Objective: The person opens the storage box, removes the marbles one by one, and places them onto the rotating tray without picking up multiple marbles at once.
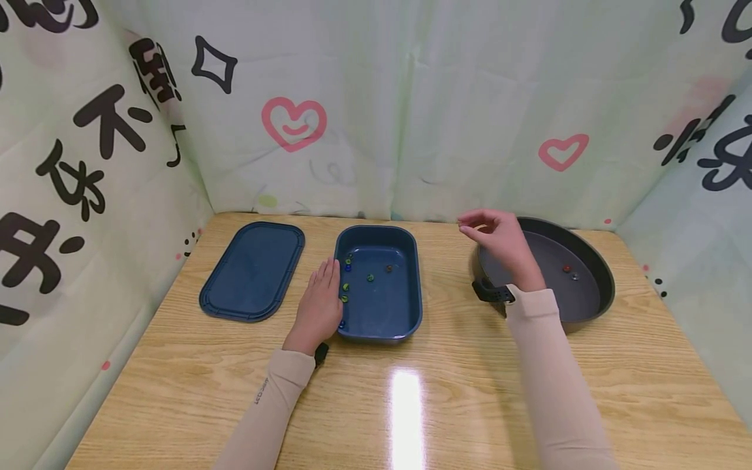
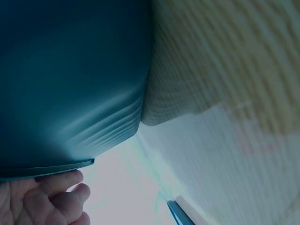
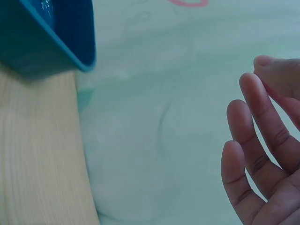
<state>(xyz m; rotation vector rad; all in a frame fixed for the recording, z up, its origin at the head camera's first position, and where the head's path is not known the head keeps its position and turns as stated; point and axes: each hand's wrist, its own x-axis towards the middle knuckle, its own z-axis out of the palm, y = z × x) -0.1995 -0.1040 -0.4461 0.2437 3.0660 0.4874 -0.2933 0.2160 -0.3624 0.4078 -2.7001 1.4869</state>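
A blue rectangular box [image 1: 383,320] stands on the table with several small glass marbles [image 1: 370,278] inside, most along its left side. My left hand [image 1: 317,303] rests against the box's left rim with its fingers extended; in the left wrist view fingertips [image 2: 70,180] show just under the rim. My right hand [image 1: 499,238] is raised between the box and a dark round pan [image 1: 599,307], thumb and index fingertips together. I cannot tell whether a marble is between them. Two marbles, one red [image 1: 566,268] and one clear [image 1: 574,277], lie in the pan.
A blue lid [image 1: 252,271] lies on the wooden table [image 1: 458,391], left of the box. A pale printed curtain [image 1: 376,130] rises behind the table and along both sides. The right forearm passes over the pan's left rim.
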